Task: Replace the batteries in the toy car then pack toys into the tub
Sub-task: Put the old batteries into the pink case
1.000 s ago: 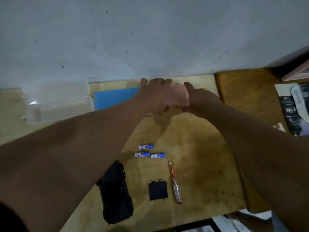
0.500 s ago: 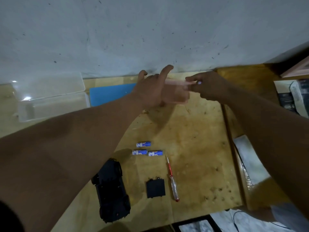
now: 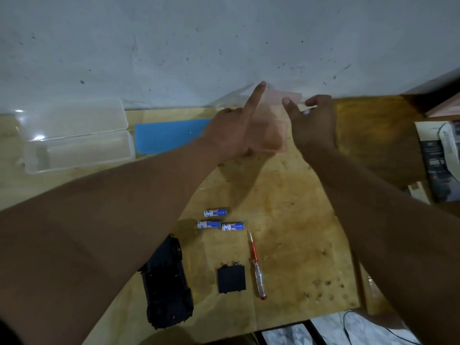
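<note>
Nearest, the black toy car (image 3: 167, 290) is seen lying on the surface (image 3: 293, 220), with its removed battery cover (image 3: 231, 278) and a red-handled screwdriver (image 3: 257, 266) just to the right. Three batteries (image 3: 220, 220) are laid out beyond, none yet fitted. Farther off, a small pinkish translucent box (image 3: 273, 135) is held by the left hand (image 3: 234, 135), index finger raised, while its lid is pinched by the right hand (image 3: 311, 120). At far left, the clear tub (image 3: 74, 138) lies open; packing is judged not begun.
</note>
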